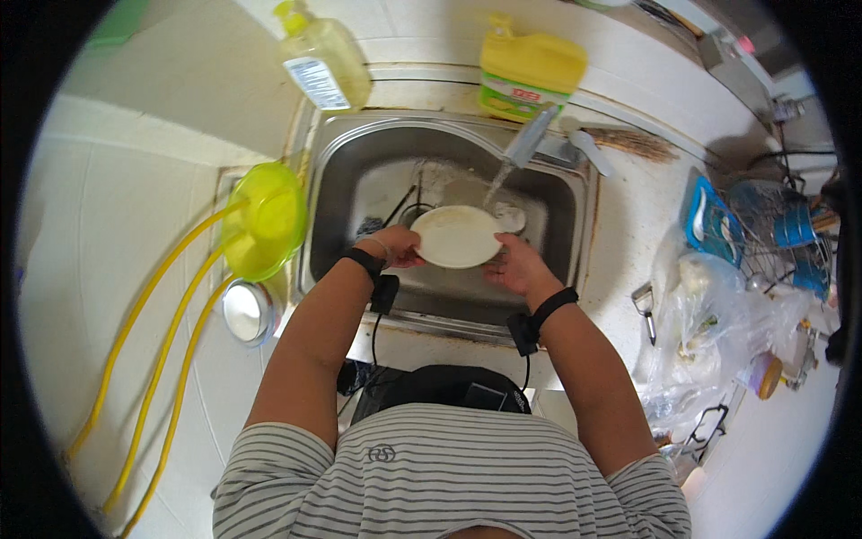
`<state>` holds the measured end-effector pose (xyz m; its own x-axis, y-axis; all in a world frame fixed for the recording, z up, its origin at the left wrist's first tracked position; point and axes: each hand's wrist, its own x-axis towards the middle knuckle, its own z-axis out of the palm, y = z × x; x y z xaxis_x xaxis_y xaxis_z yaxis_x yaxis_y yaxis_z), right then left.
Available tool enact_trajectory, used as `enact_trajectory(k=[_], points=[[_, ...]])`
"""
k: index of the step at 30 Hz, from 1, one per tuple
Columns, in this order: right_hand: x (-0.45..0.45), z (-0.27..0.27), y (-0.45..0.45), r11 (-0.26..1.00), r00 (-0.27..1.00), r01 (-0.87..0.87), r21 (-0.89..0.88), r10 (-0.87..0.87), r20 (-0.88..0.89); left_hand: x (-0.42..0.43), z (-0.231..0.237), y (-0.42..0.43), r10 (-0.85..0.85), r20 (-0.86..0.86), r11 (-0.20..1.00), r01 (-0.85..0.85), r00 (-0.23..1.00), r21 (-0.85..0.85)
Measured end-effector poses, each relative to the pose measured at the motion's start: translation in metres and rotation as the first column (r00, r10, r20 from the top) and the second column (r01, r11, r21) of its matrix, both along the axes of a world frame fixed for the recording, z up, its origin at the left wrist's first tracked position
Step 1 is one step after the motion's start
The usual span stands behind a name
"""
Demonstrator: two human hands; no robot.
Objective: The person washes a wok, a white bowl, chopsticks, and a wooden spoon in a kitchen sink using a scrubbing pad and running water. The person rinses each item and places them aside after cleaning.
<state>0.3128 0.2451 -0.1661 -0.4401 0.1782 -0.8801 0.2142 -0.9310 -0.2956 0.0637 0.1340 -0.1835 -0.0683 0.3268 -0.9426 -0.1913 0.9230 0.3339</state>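
Over the steel sink [444, 296], a white oval plate [458, 237] is held by its two ends. My left hand [397, 246] grips its left rim, and my right hand [515, 264] grips the right rim, fingers partly under it. Water runs from the faucet [532, 138] just behind the plate's right part. On the sink floor, partly hidden by the plate, lie a small whitish item [510, 217], a dark scrubber [370, 228] near my left hand, and a thin dark utensil [400, 206].
A yellow-green basin [264, 221] and lidded container [246, 310] stand left. Behind the sink are a pump bottle [326, 64] and yellow detergent jug [532, 67]. At right lie a brush [626, 141], a peeler [646, 311], plastic bags [714, 323] and a wire rack [757, 202].
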Motion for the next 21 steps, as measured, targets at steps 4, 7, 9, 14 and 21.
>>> enact_trajectory(k=[4, 7, 9, 14, 21], points=[[-0.013, 0.006, 0.008, 0.974, 0.952, 0.192, -0.118, -0.214, -0.217, -0.018, 0.014, 0.001, -0.045, 0.238, 0.998, 0.032, 0.970, 0.054], [-0.007, 0.012, 0.014, 0.987, 0.980, 0.155, 0.051, -0.147, -0.132, -0.051, 0.001, 0.001, -0.116, -0.033, 0.992, 0.118, 0.993, 0.048], [0.001, 0.016, 0.014, 0.971, 0.986, 0.161, 0.175, -0.151, -0.066, -0.070, -0.014, -0.007, -0.755, -0.606, 0.417, 0.896, 0.251, -0.149], [0.019, 0.024, 0.000, 0.908, 0.960, 0.280, 0.313, -0.265, -0.090, -0.067, -0.072, -0.037, -0.874, -0.448, 0.381, 0.835, 0.185, -0.398], [0.013, 0.028, -0.007, 0.852, 0.854, 0.502, 0.146, -0.462, -0.242, -0.076, -0.093, -0.045, -0.997, -0.067, 0.009, 0.879, -0.026, -0.476]])
